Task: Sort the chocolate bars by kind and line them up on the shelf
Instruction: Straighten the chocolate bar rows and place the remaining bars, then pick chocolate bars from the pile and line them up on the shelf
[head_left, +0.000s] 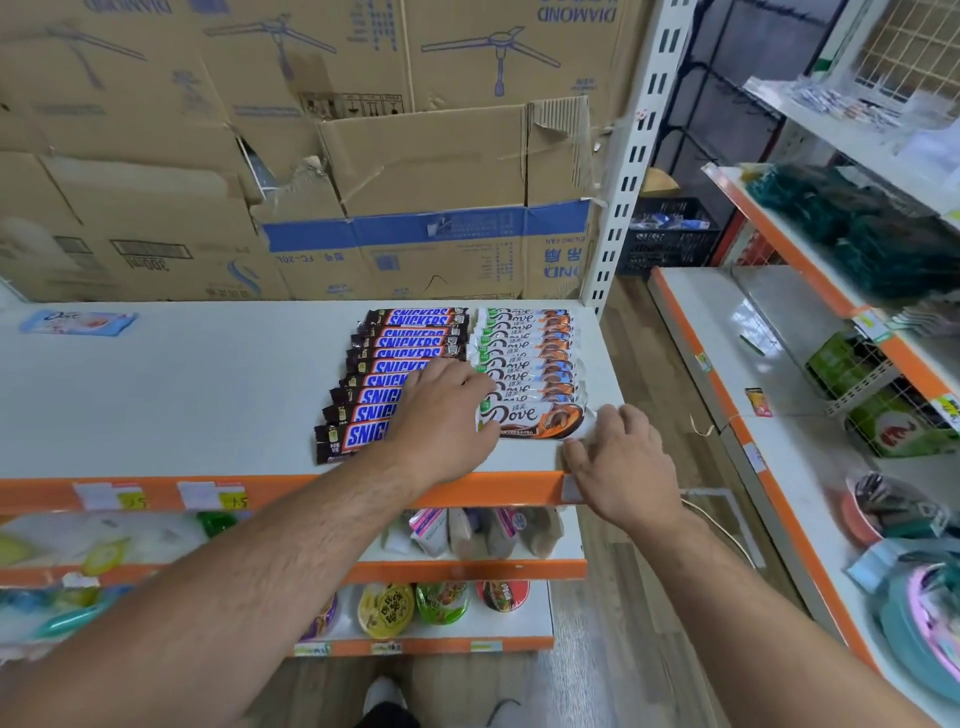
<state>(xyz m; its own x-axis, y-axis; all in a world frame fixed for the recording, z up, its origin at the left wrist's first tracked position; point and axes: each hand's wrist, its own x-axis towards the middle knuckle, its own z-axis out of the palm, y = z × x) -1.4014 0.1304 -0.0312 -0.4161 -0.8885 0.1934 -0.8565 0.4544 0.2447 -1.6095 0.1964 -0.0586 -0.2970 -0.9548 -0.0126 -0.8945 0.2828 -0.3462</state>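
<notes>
On the white shelf top (208, 405) lie two overlapping rows of bars. Several brown Snickers bars (410, 340) form the left row and several white Dove bars (530, 353) the right one. The nearest Dove bar (540, 418) lies at the front of its row. My left hand (447, 415) rests flat across the front Snickers bars, fingertips touching the left end of that Dove bar. My right hand (618, 457) lies at the shelf's front right corner, fingers spread against the bar's right end. Neither hand grips anything.
A blue Dove packet (78, 321) lies alone at the shelf's back left. Cardboard boxes (311, 156) stand behind the shelf. The orange shelf edge (311, 488) carries price tags. Lower shelves hold snacks. Another stocked rack (831, 338) stands to the right across an aisle.
</notes>
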